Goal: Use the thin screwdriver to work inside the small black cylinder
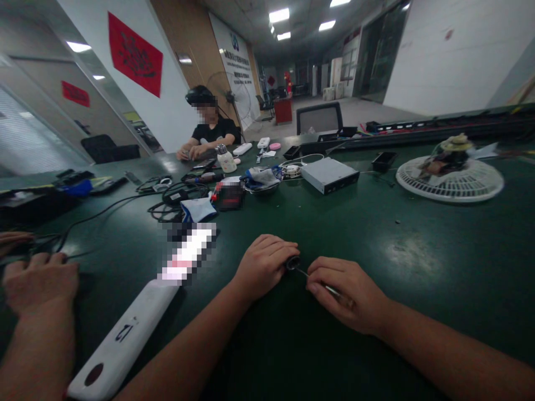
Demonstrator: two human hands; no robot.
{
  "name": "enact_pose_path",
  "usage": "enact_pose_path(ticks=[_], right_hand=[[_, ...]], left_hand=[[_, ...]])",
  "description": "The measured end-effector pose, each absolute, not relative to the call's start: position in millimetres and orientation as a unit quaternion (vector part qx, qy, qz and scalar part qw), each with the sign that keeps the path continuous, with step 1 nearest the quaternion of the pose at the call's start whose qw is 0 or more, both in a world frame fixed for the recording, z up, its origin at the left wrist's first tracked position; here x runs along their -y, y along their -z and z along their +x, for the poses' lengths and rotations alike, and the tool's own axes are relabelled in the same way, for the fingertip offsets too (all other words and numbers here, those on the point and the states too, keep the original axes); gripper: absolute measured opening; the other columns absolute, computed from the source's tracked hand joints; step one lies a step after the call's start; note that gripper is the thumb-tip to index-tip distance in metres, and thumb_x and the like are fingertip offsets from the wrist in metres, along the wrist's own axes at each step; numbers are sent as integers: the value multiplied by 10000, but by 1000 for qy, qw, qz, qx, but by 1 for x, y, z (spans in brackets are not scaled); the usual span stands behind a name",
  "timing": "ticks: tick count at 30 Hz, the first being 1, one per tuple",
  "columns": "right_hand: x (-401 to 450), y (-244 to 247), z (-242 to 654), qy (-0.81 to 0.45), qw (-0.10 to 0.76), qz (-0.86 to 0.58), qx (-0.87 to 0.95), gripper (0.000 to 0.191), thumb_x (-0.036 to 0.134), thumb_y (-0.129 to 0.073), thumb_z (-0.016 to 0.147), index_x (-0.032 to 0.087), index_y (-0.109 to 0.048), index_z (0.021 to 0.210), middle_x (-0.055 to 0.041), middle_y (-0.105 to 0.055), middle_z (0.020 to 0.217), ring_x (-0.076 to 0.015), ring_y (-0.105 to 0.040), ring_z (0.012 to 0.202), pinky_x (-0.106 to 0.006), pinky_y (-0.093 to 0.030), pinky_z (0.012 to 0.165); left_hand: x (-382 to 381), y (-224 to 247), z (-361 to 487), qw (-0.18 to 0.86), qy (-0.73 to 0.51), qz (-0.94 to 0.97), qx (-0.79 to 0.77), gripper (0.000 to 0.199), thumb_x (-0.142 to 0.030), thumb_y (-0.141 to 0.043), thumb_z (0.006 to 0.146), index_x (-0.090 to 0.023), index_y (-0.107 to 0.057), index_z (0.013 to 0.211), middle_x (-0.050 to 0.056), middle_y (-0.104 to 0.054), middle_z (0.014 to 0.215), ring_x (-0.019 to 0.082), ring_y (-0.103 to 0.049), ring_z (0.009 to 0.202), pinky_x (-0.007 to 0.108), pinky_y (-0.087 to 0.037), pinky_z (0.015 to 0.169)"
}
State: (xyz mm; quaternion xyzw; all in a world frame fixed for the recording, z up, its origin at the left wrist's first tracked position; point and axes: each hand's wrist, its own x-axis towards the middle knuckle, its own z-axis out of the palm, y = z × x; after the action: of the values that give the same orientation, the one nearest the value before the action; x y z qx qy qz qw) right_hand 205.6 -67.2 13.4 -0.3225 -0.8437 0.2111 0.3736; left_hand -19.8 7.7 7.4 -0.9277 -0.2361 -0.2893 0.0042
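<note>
My left hand point(263, 266) is closed around a small black cylinder point(293, 263), with only the cylinder's end showing past the fingers. My right hand point(345, 295) holds a thin metal shaft point(320, 281) whose far end reaches close to that cylinder. Its near end is hidden in my fingers, so I cannot tell what tool it belongs to. Both hands rest just above the dark green table point(376, 234). A long white device point(125, 340), partly blurred out, lies to the left of my left forearm.
At the far left, a nearby person's hand point(39, 284) rests on the table among black cables point(175, 197). Across the table, a seated person point(209, 125) handles something. A grey metal box point(330, 175), a white fan guard point(449, 178) and a bowl with cloth point(261, 181) stand ahead.
</note>
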Motion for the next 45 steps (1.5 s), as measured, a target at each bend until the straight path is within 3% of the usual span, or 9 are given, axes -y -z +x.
enact_pose_path(ticks=[3,12,19,23,26,30,35,45], right_hand=[[67,-12,206,-186,391,-364,824,221,202,-501,1009,161,-655,857,-59,-662,841,-176,-619,764,-322,-486,704],[62,-10,209,-272,389,-329,817,129,196,-569,998,170,-694,1014,-77,-683,1029,-167,-648,931,-297,-513,820],[67,-10,210,-220,416,-336,816,242,215,-521,1001,162,-674,820,-55,-677,813,-176,-641,757,-324,-490,703],[68,-6,214,-209,462,-393,767,175,245,-538,999,193,-701,962,-29,-716,807,-169,-678,712,-313,-499,668],[62,-3,213,-205,436,-446,754,139,232,-561,994,225,-695,1030,-20,-736,849,-181,-703,778,-328,-529,724],[54,2,208,-218,370,-440,788,120,129,-658,904,227,-654,973,-58,-724,1062,-224,-671,1037,-391,-546,893],[52,7,209,-241,338,-427,803,227,8,-617,847,224,-617,918,-45,-711,1008,-206,-678,963,-372,-561,838],[59,1,210,-228,446,-405,765,160,92,-627,897,237,-566,926,-35,-729,982,-186,-714,901,-334,-560,807]], left_hand=[[-7,-7,-19,14,294,-927,230,265,-85,-625,895,-209,-659,1128,36,-766,1138,221,-708,1014,426,-518,924],[-10,-1,-24,26,313,-915,252,301,-88,-627,894,-202,-672,1169,51,-756,1175,223,-705,1060,422,-552,969],[-10,-6,-20,54,307,-919,242,273,-61,-587,917,-220,-703,1106,31,-758,1157,233,-661,1089,473,-507,1017],[-12,-4,-23,44,304,-905,296,354,-15,-631,853,-219,-698,1135,42,-754,1155,255,-661,1065,496,-506,985],[-14,-2,-25,24,306,-887,344,418,20,-650,796,-205,-692,1146,56,-752,1136,261,-671,1041,484,-524,946],[-15,-1,-27,7,296,-872,389,431,9,-672,769,-190,-687,1152,70,-746,1111,270,-674,1024,476,-550,908],[-13,-2,-25,-16,280,-880,384,427,-22,-697,770,-195,-679,1160,68,-736,1112,267,-673,1014,462,-560,901],[-7,-6,-17,-15,239,-928,286,377,-99,-669,853,-207,-652,1213,60,-736,1092,253,-665,1001,444,-532,892]])
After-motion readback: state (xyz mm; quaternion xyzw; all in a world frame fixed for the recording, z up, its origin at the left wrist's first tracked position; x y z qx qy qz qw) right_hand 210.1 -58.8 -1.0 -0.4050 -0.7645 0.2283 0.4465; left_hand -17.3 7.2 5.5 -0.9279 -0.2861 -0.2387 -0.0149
